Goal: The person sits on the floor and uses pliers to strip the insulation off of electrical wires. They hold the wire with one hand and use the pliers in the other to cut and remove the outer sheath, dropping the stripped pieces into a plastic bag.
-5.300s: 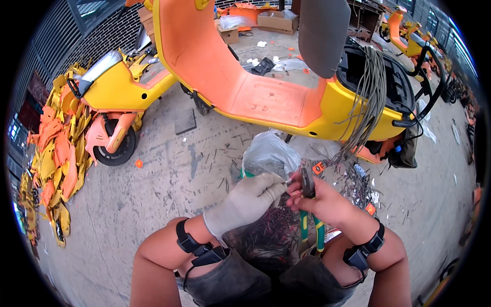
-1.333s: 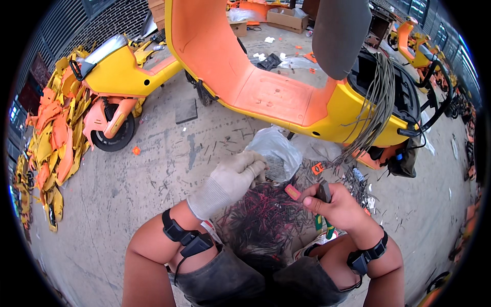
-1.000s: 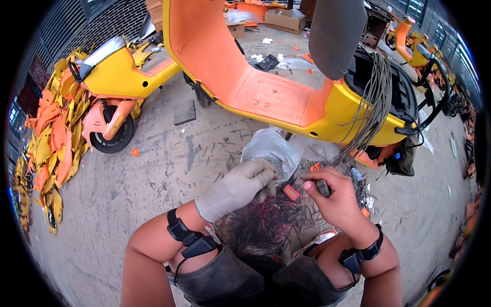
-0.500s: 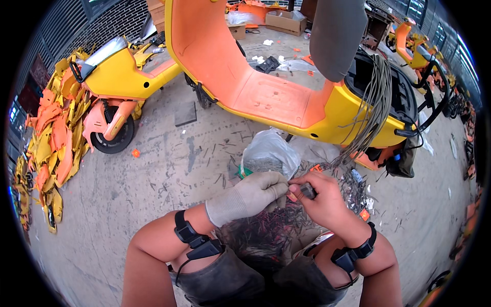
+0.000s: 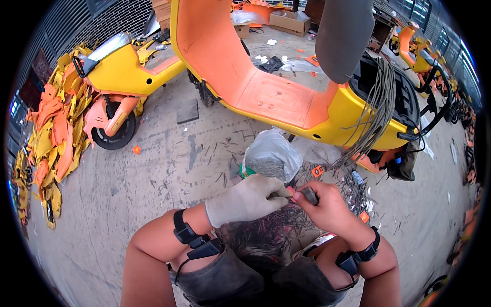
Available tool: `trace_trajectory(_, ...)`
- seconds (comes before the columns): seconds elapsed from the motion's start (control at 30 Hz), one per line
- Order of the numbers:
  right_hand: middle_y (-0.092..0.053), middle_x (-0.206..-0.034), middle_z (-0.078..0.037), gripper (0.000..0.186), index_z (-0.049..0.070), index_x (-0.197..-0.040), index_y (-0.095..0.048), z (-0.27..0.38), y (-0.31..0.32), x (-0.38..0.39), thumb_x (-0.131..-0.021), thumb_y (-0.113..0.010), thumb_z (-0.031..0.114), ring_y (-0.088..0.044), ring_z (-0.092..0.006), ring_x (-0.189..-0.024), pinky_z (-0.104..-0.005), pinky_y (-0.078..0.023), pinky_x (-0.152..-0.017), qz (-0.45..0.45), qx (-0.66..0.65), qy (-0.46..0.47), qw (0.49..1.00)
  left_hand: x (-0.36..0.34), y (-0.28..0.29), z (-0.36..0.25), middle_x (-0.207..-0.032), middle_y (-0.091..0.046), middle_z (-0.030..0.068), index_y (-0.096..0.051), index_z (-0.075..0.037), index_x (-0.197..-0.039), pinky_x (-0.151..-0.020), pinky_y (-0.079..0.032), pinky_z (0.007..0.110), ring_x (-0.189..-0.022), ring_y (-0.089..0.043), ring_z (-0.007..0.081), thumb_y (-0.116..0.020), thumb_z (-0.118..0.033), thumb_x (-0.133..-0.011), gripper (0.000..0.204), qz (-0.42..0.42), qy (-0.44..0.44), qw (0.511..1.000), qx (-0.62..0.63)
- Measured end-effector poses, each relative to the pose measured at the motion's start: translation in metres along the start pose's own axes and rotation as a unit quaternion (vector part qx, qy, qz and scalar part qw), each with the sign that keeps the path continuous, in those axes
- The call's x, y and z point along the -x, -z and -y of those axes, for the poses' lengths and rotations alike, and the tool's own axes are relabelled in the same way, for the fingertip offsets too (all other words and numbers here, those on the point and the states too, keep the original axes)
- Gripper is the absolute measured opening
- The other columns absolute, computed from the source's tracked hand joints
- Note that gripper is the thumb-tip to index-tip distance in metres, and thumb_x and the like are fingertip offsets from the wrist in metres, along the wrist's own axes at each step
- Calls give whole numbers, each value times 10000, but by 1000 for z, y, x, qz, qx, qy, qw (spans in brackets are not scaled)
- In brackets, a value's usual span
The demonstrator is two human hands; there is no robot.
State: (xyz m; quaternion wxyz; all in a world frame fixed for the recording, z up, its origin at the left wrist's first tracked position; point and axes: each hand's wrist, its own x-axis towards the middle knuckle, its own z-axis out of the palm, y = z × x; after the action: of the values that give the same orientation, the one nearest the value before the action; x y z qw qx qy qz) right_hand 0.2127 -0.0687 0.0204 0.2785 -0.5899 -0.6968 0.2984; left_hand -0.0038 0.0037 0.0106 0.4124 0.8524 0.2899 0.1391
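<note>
Pale knitted fabric sheathes the left hand [image 5: 245,200], its thumb and forefinger drawn close at the tips; whether they clamp anything is too small to tell. Just beside it, the bare right hand [image 5: 323,205] has its fingers curled tight around a dark, blunt metal tool [image 5: 310,196], whose end shows above the thumb, near the gloved fingertips. Below lies a tangled heap of thin, dark and reddish scraps [image 5: 263,233]. Beyond the hands slumps a crinkled, translucent plastic bag [image 5: 271,146] with a grey, fine-textured mass [image 5: 268,167] in it. Smooth orange and yellow panels form the curved scooter body [image 5: 276,100], a limp bundle of grey cables [image 5: 379,105] draped over its side. Scuffed concrete [image 5: 128,199] spreads underneath.
</note>
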Motion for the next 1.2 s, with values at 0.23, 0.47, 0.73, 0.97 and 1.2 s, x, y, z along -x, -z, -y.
trace_trajectory(0.23,-669,-801,-196,191,-16,-929,-680,11,9,6,-894,-735,164,-659,-370,-716,-402,-524,-669,-11,-55,0,998,-2,6,-14,-898,-718,151,-660,-9,-1100,-758,-552,334,-829,-714,244,-666,-194,-939,245,9,23,1000,15)
trace_trajectory(0.47,-684,-824,-163,170,-3,-954,-682,11,35,7,-901,-730,152,-677,-316,-727,-382,-525,-681,-96,-20,2,995,-2,9,12,-979,-747,96,-673,-16,-1143,-785,-560,353,-870,-723,219,-593,-195,-995,246,90,27,989,118)
trace_trajectory(0.73,-667,-732,-134,181,-5,-923,-703,5,37,16,-916,-728,174,-622,-216,-614,-335,-498,-608,-72,-43,-21,996,5,28,-8,-920,-751,112,-748,-69,-1001,-789,-555,349,-865,-727,254,-747,-262,-859,239,-7,78,996,-38)
trace_trajectory(0.97,-668,-706,-131,188,2,-927,-705,3,40,15,-913,-733,187,-617,-220,-594,-345,-498,-601,-97,-50,-57,992,-2,29,-8,-913,-746,112,-726,-67,-1052,-805,-556,358,-864,-725,274,-729,-275,-882,268,-34,98,994,-14)
trace_trajectory(1.2,-662,-745,-174,196,-4,-923,-701,-7,33,13,-889,-747,183,-661,-311,-657,-372,-517,-626,-110,-14,50,993,3,13,17,-935,-737,155,-726,-67,-1126,-825,-559,362,-891,-726,292,-668,-232,-919,271,-10,-59,997,-38)
